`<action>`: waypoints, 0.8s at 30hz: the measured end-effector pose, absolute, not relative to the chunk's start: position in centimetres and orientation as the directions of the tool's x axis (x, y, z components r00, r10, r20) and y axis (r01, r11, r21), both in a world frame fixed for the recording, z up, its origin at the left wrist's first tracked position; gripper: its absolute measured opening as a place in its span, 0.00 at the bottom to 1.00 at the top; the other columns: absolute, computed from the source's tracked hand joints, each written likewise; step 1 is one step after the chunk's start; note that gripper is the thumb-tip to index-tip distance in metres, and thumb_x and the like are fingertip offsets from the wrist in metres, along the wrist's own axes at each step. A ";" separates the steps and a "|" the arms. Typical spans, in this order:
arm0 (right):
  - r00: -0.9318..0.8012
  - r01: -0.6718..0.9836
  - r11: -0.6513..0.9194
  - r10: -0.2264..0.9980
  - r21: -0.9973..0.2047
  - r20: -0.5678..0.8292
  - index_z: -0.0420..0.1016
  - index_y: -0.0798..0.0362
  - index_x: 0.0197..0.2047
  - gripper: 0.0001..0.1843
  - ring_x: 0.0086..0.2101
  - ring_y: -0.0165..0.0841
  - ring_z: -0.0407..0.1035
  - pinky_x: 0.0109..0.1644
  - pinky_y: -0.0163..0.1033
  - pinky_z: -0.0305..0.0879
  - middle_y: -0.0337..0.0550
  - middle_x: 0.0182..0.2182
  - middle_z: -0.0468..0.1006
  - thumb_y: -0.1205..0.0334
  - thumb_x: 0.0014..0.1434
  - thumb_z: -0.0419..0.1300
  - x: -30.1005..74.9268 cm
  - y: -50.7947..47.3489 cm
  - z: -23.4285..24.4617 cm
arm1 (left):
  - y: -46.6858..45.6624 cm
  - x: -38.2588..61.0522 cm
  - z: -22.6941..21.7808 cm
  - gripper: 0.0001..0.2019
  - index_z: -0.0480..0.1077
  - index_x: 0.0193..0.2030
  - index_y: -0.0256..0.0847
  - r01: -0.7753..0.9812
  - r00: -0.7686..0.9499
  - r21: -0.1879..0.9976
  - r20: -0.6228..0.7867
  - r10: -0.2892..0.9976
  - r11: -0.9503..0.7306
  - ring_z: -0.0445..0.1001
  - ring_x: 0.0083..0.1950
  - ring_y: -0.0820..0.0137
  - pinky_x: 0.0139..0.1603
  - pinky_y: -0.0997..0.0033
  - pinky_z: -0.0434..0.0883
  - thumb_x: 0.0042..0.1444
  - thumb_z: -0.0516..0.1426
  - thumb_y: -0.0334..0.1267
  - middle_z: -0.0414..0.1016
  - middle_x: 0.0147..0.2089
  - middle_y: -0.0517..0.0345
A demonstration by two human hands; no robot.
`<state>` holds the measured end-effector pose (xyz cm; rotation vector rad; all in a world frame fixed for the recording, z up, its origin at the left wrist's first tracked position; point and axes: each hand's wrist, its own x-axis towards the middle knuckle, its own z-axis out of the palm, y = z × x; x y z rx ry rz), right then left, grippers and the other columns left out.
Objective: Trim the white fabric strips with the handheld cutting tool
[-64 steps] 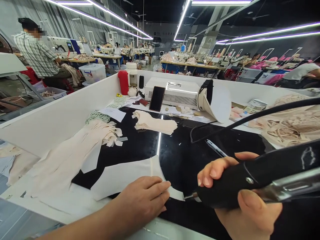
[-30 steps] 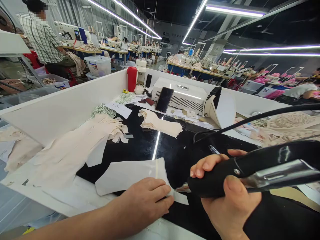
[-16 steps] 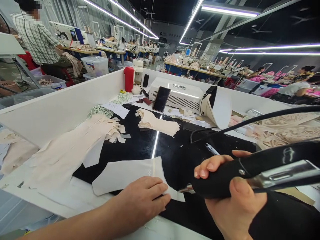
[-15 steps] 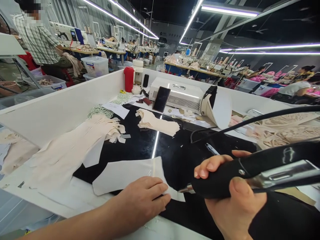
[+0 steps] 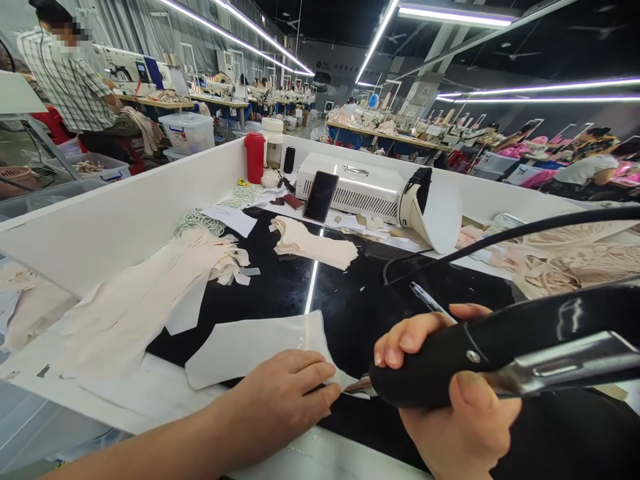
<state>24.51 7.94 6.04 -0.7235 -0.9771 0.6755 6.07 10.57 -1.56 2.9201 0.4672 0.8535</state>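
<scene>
- Step in hand, as judged: edge work on the white cut piece [image 5: 250, 343], with the black hand tool [image 5: 500, 353] brought to its near right corner.
- Location of the piece: flat on the black table [image 5: 350, 300], near the front edge, left of the tool. Its left part overlaps the white border of the table.
- Left hand [image 5: 285, 393]: palm down, fingers straight and pressed together, bearing on the near right corner of the piece. It pins the piece; it does not pinch it.
- Right hand [image 5: 465, 427]: wrapped round the tool's grip, fingers over the top, thumb on the near side.
- Tool tip [image 5: 357, 385]: metal, pointing left, just beside the left fingertips at the corner of the piece. Contact with the piece cannot be confirmed.
- Cable [image 5: 500, 240]: runs from the tool across the table toward the far right.
- Next move calls for: fingertips kept clear of the tip, the piece held flat without creeping, and slack in the cable.
- Nearby: beige cut pieces [image 5: 140, 300] on the left, a smaller beige stack [image 5: 313, 245] farther off, and a pen [image 5: 430, 301] beyond the right hand.
</scene>
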 end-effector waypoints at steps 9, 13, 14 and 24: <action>0.414 -0.189 0.569 0.785 -0.800 0.460 0.74 0.45 0.49 0.20 0.22 0.33 0.71 0.24 0.39 0.75 0.33 0.26 0.78 0.53 0.56 0.74 24.6 7.9 6.0 | 10.6 6.0 -1.4 0.11 0.75 0.56 0.33 0.263 0.798 0.146 0.523 0.300 -0.954 0.79 0.58 0.61 0.60 0.61 0.79 0.77 0.51 0.30 0.80 0.52 0.47; 0.455 -0.184 0.591 0.760 -0.785 0.465 0.75 0.46 0.48 0.22 0.22 0.32 0.70 0.24 0.38 0.75 0.34 0.26 0.78 0.53 0.54 0.76 25.3 7.6 6.1 | 10.7 6.0 -1.7 0.10 0.75 0.53 0.32 0.239 0.800 0.135 0.534 0.274 -0.962 0.78 0.58 0.61 0.61 0.61 0.79 0.76 0.52 0.29 0.80 0.53 0.46; 0.460 -0.184 0.595 0.755 -0.782 0.467 0.75 0.46 0.48 0.22 0.22 0.32 0.70 0.24 0.38 0.75 0.34 0.26 0.78 0.52 0.54 0.76 25.5 7.5 6.1 | 10.7 6.0 -1.7 0.10 0.75 0.53 0.32 0.240 0.796 0.131 0.540 0.272 -0.962 0.78 0.58 0.61 0.61 0.61 0.79 0.76 0.51 0.29 0.80 0.53 0.46; 0.432 -0.182 0.579 0.773 -0.794 0.465 0.75 0.45 0.50 0.21 0.23 0.32 0.72 0.26 0.39 0.76 0.34 0.27 0.79 0.54 0.57 0.76 25.5 7.3 5.6 | 10.7 5.9 -1.9 0.12 0.75 0.54 0.32 0.243 0.788 0.141 0.548 0.280 -0.960 0.79 0.57 0.60 0.58 0.60 0.80 0.77 0.50 0.30 0.80 0.54 0.47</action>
